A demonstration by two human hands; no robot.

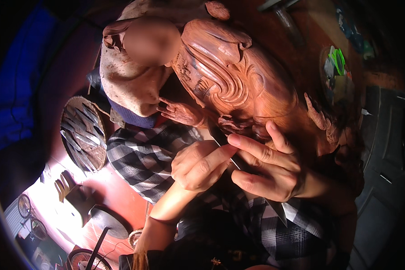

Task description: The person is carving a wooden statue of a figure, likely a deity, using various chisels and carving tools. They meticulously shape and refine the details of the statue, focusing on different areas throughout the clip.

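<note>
My left hand (199, 165) is nearest, fingers curled tight, pinching a slim dark blade (217, 133). My right hand (271, 173) is half open around it, index fingertip up by the left fingers, thumb lower down; can't tell if it grips or just steadies. Checked cloth (141, 155) covers my legs below.

Just past the fingers: reddish wooden carving, body (270, 96) leaning away from me. Main shaping looks done, I'd judge: drapery folds cut deep, carved hand (184, 113) with separate fingers, broad areas smooth. What's left is probably fine detail; can't tell whether the blade touches wood. One end is blurred, finish there unreadable.

Farther left, a round basket (102, 157) of more blades, none in use. Far right, green-handled tool (339, 61), also unused.
</note>
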